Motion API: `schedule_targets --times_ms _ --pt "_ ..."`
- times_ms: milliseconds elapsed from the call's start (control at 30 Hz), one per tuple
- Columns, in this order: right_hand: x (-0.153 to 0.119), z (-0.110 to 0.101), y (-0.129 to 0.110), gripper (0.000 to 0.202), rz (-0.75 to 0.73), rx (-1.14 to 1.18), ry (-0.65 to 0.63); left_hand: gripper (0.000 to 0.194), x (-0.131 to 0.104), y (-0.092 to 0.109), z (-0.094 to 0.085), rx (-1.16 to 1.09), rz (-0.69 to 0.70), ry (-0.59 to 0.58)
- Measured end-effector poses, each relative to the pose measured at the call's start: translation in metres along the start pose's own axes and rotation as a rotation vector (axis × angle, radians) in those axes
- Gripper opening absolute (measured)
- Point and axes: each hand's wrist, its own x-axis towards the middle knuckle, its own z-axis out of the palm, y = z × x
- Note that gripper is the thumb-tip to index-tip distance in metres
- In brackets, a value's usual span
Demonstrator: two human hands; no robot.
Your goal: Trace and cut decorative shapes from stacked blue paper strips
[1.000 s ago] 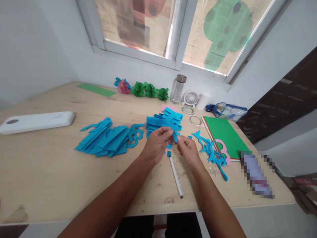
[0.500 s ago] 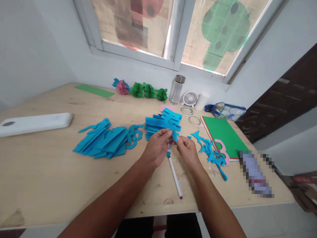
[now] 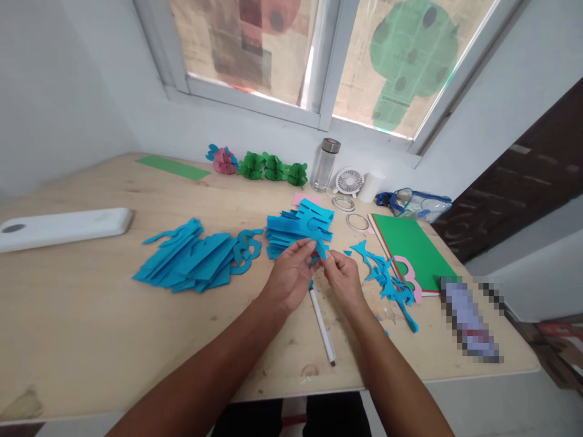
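Observation:
Between my two hands is a small piece of blue paper [image 3: 321, 249], pinched at its edges. My left hand [image 3: 294, 270] grips its upper left side with thumb and fingers. From the right, the fingertips of my right hand [image 3: 342, 276] close on its lower side. Just beyond them lies a pile of folded blue paper [image 3: 296, 227] with slits and curved cuts. A white marker pen [image 3: 322, 328] rests on the table below my hands. To the left are a stack of folded blue paper [image 3: 191, 264] and a looped blue cutout [image 3: 247, 250].
Blue paper scraps [image 3: 387, 276] and a pink cutout [image 3: 409, 279] lie right, by green paper sheets [image 3: 414, 249]. Along the back stand green paper ornaments [image 3: 273, 166], a glass bottle [image 3: 325, 165] and a small fan [image 3: 349, 181]. A white case [image 3: 68, 226] is far left.
My fingers have shifted slightly around the blue paper piece, both hands still on it. A few small blue bits now show on the table beside my right forearm.

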Motion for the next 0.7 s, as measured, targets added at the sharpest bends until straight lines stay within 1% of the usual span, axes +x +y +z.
schedule_targets --times_ms 267,433,700 --pt "-0.0017 0.0022 0.0007 0.043 -0.020 -0.013 0.016 0.025 -0.0015 -0.0015 0.0000 -0.013 0.008 0.001" --pt "-0.0012 0.0025 0.0000 0.044 -0.015 -0.021 0.020 0.021 -0.0018 -0.0017 0.0013 -0.011 0.011 0.004" --pt "-0.0023 0.0040 0.0009 0.043 -0.047 -0.008 0.011 0.022 -0.0037 -0.0026 0.0029 -0.037 0.001 -0.009"
